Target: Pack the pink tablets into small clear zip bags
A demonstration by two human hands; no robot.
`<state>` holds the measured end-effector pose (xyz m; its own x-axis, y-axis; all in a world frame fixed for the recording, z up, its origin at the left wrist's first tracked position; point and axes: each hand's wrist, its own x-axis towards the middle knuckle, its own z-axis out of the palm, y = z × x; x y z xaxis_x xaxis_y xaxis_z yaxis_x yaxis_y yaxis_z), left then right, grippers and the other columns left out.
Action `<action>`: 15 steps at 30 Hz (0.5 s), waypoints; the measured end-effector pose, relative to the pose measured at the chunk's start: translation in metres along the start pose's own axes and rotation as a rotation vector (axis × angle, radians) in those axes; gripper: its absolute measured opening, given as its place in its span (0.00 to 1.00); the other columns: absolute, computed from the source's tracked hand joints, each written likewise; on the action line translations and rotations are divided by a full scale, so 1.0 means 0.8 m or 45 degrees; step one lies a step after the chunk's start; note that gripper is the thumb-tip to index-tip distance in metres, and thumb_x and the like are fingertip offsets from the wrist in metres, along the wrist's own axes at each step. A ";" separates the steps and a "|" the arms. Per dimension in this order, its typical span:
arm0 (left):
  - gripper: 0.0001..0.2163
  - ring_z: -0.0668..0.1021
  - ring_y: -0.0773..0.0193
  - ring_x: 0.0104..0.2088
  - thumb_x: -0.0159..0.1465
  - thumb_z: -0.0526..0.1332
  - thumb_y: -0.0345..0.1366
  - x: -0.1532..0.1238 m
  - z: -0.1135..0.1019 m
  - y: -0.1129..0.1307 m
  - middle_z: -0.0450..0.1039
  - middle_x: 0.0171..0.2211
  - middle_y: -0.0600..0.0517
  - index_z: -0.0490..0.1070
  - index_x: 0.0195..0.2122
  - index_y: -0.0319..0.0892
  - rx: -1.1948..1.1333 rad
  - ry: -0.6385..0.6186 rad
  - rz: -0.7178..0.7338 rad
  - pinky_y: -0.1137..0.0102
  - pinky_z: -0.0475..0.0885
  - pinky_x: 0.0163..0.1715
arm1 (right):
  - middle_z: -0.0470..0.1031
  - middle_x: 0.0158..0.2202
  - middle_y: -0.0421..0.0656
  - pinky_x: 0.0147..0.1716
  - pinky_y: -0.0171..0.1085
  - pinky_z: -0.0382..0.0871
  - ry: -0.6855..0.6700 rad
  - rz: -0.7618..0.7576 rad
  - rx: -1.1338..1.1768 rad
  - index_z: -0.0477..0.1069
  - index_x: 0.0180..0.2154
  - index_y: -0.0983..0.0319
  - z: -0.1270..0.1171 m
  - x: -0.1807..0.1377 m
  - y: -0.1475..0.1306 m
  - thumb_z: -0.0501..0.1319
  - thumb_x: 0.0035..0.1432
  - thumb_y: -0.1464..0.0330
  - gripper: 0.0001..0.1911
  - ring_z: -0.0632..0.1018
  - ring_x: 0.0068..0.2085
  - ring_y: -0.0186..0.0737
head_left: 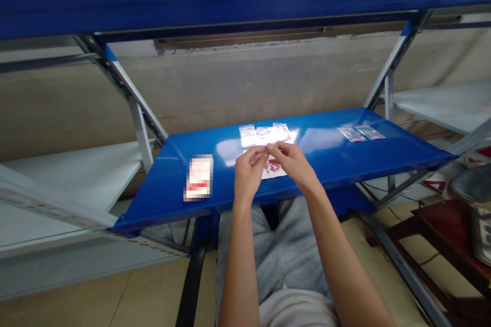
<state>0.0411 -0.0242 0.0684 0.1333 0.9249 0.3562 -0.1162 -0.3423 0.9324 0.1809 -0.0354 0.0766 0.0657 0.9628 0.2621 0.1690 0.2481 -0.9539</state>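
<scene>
The person is sitting at a blue worktop [330, 163] and is holding both hands together just above its near edge. The left hand [248, 172] and the right hand [294, 164] are meeting fingertip to fingertip. The left fingers [256, 154] and the right fingers [274, 148] are pinching nearly closed on a small clear piece [265, 149] stretched between them; it is too small to tell exactly what it is. Directly under the hands a white sheet [276, 171] is lying on the worktop with small red bits [274, 166] on it, partly hidden by the right hand. Just behind the hands a row of clear bags [264, 134] is lying flat. Well apart to the right, two flat packets [360, 133] are lying side by side near the far edge. To the left of the hands, a white and red card [198, 178] is lying near the front edge, its print unreadable. The person's grey trousers [284, 255] are showing below the worktop.
</scene>
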 end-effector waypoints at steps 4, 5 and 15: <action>0.12 0.83 0.52 0.51 0.63 0.69 0.40 -0.003 0.004 0.004 0.84 0.47 0.47 0.83 0.45 0.43 0.001 -0.082 -0.029 0.61 0.78 0.53 | 0.72 0.27 0.39 0.38 0.39 0.76 0.023 0.018 0.159 0.71 0.29 0.61 -0.007 -0.003 0.003 0.65 0.56 0.44 0.25 0.75 0.32 0.37; 0.12 0.83 0.52 0.52 0.63 0.69 0.40 -0.003 0.005 0.005 0.83 0.49 0.47 0.83 0.47 0.44 0.014 -0.092 -0.027 0.61 0.78 0.54 | 0.72 0.28 0.39 0.39 0.39 0.76 0.016 0.017 0.195 0.71 0.29 0.61 -0.009 -0.003 0.002 0.66 0.55 0.45 0.25 0.75 0.32 0.37; 0.12 0.82 0.56 0.51 0.65 0.68 0.39 -0.007 0.005 0.012 0.82 0.51 0.48 0.82 0.49 0.48 0.310 -0.085 0.150 0.67 0.77 0.46 | 0.75 0.30 0.41 0.42 0.40 0.74 0.199 -0.153 -0.010 0.71 0.29 0.60 -0.020 -0.005 0.001 0.64 0.60 0.54 0.17 0.77 0.37 0.41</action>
<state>0.0432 -0.0330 0.0753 0.1987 0.8660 0.4588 0.1042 -0.4841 0.8688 0.1965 -0.0404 0.0768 0.1965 0.8978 0.3941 0.1924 0.3589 -0.9134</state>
